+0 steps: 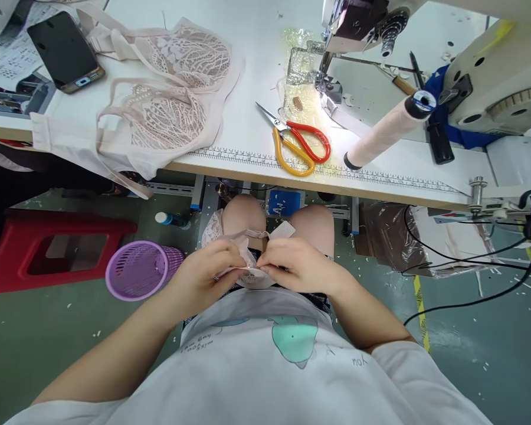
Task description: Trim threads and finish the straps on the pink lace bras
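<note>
Both hands work in my lap below the table edge. My left hand [210, 268] and my right hand [292, 262] are closed, fingers pinching a pale pink lace garment piece [252, 260] between them; a strap and a lace cup hang over my knees. A pile of similar pink lace bras [168, 100] lies on the white table at the left. Red and yellow scissors [298, 144] rest on the table near the front edge.
A sewing machine [425, 47] stands at the back right, with a cream thread cone [387, 130] lying beside it. A phone [66, 50] sits at the far left. On the floor are a purple basket [137, 268] and a red stool [48, 248]. Black cables [469, 260] hang right.
</note>
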The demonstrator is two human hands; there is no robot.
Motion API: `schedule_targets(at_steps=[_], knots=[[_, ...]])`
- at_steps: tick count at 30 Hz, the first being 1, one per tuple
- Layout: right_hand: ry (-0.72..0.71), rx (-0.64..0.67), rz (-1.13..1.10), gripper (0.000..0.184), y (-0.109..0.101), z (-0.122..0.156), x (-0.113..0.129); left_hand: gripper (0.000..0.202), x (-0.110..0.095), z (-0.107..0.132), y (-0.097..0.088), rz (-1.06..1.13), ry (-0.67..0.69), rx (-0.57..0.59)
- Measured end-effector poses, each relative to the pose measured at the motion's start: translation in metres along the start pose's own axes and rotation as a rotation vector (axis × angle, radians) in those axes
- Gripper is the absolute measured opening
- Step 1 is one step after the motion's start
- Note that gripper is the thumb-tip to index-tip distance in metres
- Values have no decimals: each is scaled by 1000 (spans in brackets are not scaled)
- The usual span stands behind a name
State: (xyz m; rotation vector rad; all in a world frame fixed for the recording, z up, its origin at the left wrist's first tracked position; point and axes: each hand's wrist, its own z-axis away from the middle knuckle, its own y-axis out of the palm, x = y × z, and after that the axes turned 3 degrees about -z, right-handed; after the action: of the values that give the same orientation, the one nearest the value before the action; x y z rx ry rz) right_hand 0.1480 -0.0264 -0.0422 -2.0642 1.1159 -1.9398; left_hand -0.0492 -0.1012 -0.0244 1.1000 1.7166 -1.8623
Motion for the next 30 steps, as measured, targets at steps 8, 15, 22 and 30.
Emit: schedule_targets(at_steps=[8, 15, 22, 30], knots=[[-107, -126, 394, 26, 17, 3, 19, 22, 6, 16, -3, -190, 318, -126], [-100, -100, 419, 23, 18, 0, 18, 14, 10, 23, 0, -152, 283, -160], [-87, -18, 498, 24, 20, -2, 19, 17, 10, 25, 0, -173, 265, -174], [-128, -91, 504, 23, 23, -4, 21, 14, 12, 30, 2, -34, 52, -160]])
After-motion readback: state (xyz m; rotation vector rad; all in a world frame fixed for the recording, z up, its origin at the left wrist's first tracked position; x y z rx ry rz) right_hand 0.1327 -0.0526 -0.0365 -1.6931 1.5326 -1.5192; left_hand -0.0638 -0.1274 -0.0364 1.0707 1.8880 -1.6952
